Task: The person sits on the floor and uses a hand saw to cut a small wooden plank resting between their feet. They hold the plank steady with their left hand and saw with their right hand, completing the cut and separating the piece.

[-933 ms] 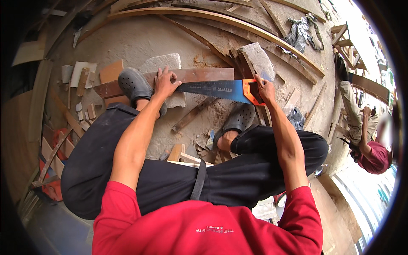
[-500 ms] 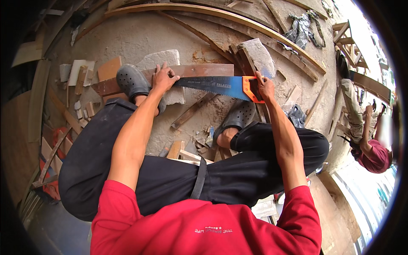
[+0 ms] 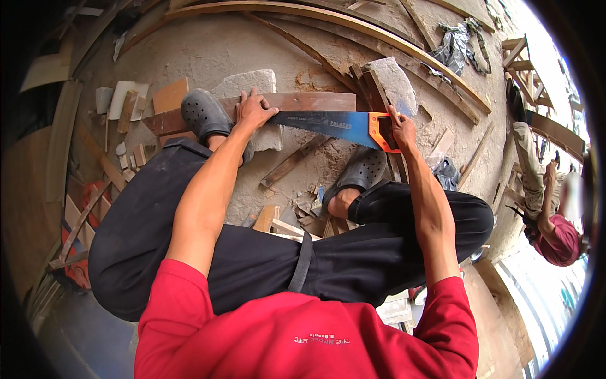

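A handsaw point(image 3: 334, 126) with a blue-and-black blade and an orange handle lies across the near side of a reddish-brown wooden board point(image 3: 315, 101). My right hand point(image 3: 403, 131) is closed around its handle, with the forefinger stretched along it. At the blade's narrow tip, my left hand point(image 3: 255, 110) grips the board, fingertips over its far side and thumb by the blade. My left grey clog point(image 3: 205, 114) presses on the board beside that hand. A pale stone block point(image 3: 270, 138) sits beneath the board. Whether the teeth are in the wood cannot be made out.
My right clog point(image 3: 360, 170) stands on the floor near the saw handle. Wood offcuts point(image 3: 293, 161) lie around my feet. Long planks point(image 3: 353, 25) stretch across the far side. Another person in a dark red shirt point(image 3: 558, 243) works at the far right, by a wooden frame point(image 3: 521, 63).
The whole view has shifted slightly, so everything sits a little further right. My left thumb is stretched out more toward the blade. The saw stays about where it was on the board.
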Tool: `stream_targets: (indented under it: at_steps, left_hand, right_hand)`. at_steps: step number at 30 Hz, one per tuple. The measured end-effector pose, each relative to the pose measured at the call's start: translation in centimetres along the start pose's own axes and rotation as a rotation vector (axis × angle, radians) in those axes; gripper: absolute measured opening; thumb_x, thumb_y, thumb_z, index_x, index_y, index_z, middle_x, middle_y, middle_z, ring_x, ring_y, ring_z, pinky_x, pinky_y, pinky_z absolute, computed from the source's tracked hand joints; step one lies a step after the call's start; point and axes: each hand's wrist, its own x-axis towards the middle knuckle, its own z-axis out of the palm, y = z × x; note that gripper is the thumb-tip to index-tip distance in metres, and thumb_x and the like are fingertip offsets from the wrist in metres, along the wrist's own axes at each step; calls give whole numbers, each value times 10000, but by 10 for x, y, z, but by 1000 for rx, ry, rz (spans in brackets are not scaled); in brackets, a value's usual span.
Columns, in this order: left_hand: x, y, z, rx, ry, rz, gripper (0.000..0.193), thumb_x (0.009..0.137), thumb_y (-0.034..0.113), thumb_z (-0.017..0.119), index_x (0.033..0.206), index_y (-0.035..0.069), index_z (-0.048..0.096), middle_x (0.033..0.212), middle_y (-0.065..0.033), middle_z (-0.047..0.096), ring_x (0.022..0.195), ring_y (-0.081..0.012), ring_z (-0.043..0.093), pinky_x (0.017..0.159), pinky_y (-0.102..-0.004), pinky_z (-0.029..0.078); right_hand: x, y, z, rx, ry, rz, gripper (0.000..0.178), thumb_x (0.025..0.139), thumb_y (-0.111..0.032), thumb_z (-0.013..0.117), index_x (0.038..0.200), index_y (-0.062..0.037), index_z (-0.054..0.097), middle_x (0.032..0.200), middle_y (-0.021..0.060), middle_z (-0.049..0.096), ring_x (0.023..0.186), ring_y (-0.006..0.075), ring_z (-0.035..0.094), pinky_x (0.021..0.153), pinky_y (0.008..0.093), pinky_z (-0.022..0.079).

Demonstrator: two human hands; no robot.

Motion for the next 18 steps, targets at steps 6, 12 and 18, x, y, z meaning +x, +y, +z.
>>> stream_targets:
  at_steps: [6,12,18]
  left_hand:
    - [0,2,-1,93,22,-7,435,715,482,784,867,91,668,1476,-169,410,1412,-429,275,1071,-432,372]
    - [3,11,-5,126,6,-11,446,715,489,783,866,85,672,1495,-183,373,1404,-447,278,1075,-434,371]
    - [3,30,6,106,-12,-27,450,701,479,796,868,76,689,1549,-175,277,1411,-467,238,1122,-466,306]
  right_hand:
    - [3,7,1,1,8,-21,678,843,-691,575,837,-22,688,575,73,578,494,159,569,500,327,432]
    - [2,7,0,25,0,-1,691,832,-692,586,868,-12,704,568,110,598,514,191,601,523,349,450]
    - [5,16,-17,-29,7,-12,716,834,-710,559,914,-13,701,600,146,621,556,240,639,563,378,472]
